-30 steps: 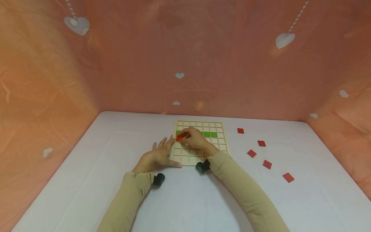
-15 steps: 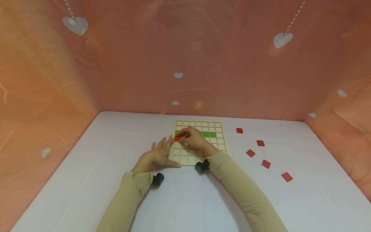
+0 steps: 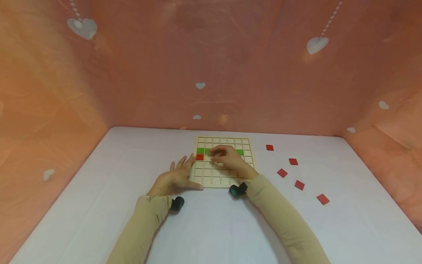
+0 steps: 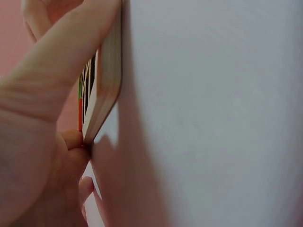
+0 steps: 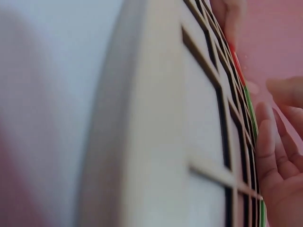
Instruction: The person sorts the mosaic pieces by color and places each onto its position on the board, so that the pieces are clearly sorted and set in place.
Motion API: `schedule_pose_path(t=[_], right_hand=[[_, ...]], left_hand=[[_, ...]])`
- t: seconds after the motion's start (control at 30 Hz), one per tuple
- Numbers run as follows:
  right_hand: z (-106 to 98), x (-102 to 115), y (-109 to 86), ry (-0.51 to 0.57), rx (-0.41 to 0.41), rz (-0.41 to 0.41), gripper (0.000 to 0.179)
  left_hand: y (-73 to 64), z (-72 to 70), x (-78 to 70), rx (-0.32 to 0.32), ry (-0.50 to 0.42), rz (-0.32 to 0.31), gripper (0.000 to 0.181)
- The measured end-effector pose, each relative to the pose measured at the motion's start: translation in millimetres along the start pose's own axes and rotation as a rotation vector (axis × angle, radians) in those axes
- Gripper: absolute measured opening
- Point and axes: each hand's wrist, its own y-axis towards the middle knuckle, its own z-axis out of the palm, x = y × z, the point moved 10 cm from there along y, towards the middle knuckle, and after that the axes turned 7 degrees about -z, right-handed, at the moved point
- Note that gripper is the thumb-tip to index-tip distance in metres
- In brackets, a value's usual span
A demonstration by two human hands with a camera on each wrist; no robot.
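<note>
A pale wooden grid board (image 3: 207, 180) lies on the white table. Green square tiles (image 3: 200, 150) show along one of its rows, some covered by the right hand. One red tile (image 3: 199, 157) sits in the leftmost square of the row just nearer. My left hand (image 3: 174, 178) has its fingers spread against the board's left side, the thumb along its near edge; the left wrist view shows the thumb (image 4: 61, 56) at the board's side. Over the middle of the board hovers my right hand (image 3: 232, 160), fingers loosely bent, with no tile seen between them in the right wrist view.
Several loose red tiles (image 3: 293, 161) lie scattered on the table (image 3: 211, 231) to the right of the board. An orange cloth (image 3: 211, 55) with pale hearts hangs behind and at both sides. A black wrist camera (image 3: 177, 204) is worn at each cuff.
My right hand has let go of the red tile at the board's left edge and moved right, uncovering a second green tile. The left hand keeps its place; the whole view shifts slightly.
</note>
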Motion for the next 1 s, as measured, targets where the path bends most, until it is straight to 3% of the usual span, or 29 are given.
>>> schedule_pose_path(t=[0.23,0.47,1.0], right_hand=[[-8,-6,-8.7,0.087,-0.018,0.046,0.034],[-20,-1,-14.0,-0.051,-0.031,0.002,0.035],[-40,-12,-28.0,-0.017,-0.041,0.015,0.036]], left_hand=[[1.5,-0.3,0.9,-0.002,-0.002,0.009,0.116],[2.0,0.5,3.1,0.010,0.007,-0.013,0.117],[1.9,-3.1,3.1,-0.011,0.007,0.020,0.115]])
